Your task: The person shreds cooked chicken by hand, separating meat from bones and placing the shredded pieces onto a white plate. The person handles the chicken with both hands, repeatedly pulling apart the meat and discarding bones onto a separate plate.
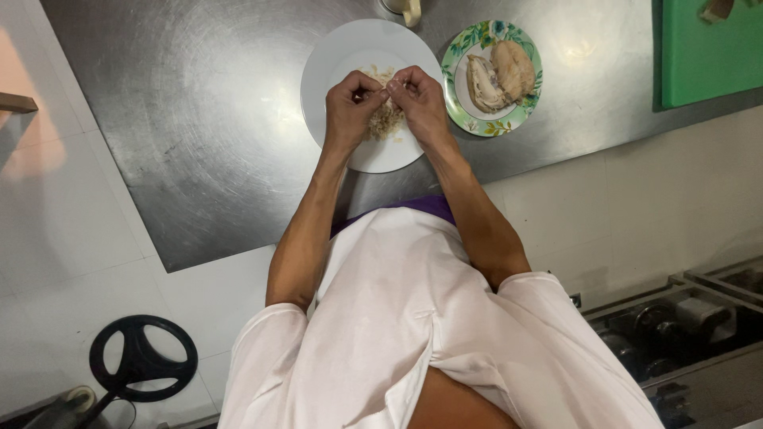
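A white plate (343, 56) sits on the steel table and holds a small pile of shredded pale meat (386, 121). My left hand (350, 107) and my right hand (419, 99) meet over the pile. The fingertips of both pinch the same small shred of meat (382, 94) between them. To the right, close to my right hand, a floral-rimmed plate (465, 121) carries two larger pieces of cooked chicken (501, 73).
The steel table (199, 119) ends just in front of my body. A green cutting board (707, 52) lies at the far right, and a pale cup (405, 8) at the far edge. On the floor are a black wheel-shaped object (143, 357) and a dark stove (683, 326).
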